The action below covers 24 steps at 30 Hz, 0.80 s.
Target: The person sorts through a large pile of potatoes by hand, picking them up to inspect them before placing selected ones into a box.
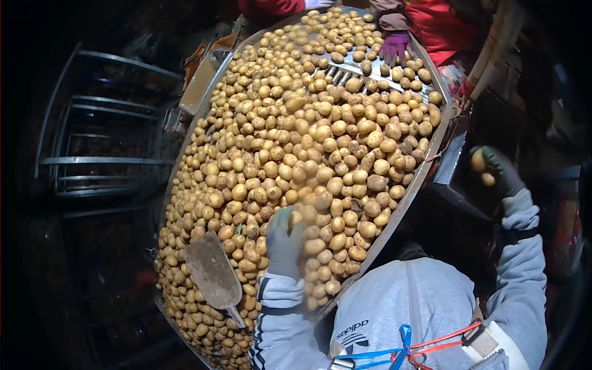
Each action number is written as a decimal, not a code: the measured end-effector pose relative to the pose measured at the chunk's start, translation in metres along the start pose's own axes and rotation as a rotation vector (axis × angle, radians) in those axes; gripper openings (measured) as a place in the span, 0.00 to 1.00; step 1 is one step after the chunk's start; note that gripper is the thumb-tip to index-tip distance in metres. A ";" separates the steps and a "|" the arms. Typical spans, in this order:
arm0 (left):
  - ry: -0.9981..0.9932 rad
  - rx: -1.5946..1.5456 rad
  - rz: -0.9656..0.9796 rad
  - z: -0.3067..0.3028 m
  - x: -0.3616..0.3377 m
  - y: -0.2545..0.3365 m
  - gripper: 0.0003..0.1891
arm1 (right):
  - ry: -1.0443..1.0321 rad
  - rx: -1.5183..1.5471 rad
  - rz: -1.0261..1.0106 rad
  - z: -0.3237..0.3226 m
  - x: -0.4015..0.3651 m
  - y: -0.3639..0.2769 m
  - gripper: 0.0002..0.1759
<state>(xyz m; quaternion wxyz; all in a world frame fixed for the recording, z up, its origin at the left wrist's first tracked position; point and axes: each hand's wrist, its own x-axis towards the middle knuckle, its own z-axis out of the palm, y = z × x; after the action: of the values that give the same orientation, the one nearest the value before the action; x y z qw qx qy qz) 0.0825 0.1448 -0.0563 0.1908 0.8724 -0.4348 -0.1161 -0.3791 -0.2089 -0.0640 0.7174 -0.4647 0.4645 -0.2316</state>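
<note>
My left hand (285, 237), in a grey and green glove, is over the heap of potatoes (265, 142), its fingers curled against a potato (296, 217). Out past the right rim of the metal table, my right hand (501, 169) in a dark green glove is closed on potatoes (479, 161); two of them show at its fingers. A metal scoop (213, 271) lies on the heap to the left of my left hand, its handle pointing down.
The metal table's rim (410, 200) runs between my body and the heap. Co-workers stand at the far side, one with a purple-gloved hand (396, 47) on the potatoes. A metal rack (108, 160) is at the left, a metal-edged box (453, 157) at the right.
</note>
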 end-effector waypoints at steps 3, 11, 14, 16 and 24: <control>-0.048 0.135 0.102 0.020 0.002 -0.035 0.25 | 0.322 -0.472 -0.285 -0.059 0.010 0.001 0.21; -0.030 -1.179 -0.609 0.016 0.048 -0.015 0.22 | -0.543 -0.271 0.124 0.211 -0.011 0.032 0.21; -0.098 -1.420 -0.569 -0.008 0.025 -0.030 0.25 | -0.941 -0.543 0.090 0.300 -0.031 0.061 0.29; -0.046 -1.605 -0.565 -0.017 -0.005 -0.039 0.25 | -1.100 -0.593 -0.045 0.333 -0.025 0.098 0.35; -0.022 -0.322 -0.314 -0.002 -0.102 -0.018 0.13 | -1.006 -0.684 0.143 0.366 0.073 0.089 0.33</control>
<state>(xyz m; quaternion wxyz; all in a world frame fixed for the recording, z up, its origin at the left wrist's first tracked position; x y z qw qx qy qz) 0.0356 0.2377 -0.0584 0.3025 0.8862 -0.2717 -0.2219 -0.0313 -0.0583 -0.1250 0.6728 -0.6886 0.1469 0.2272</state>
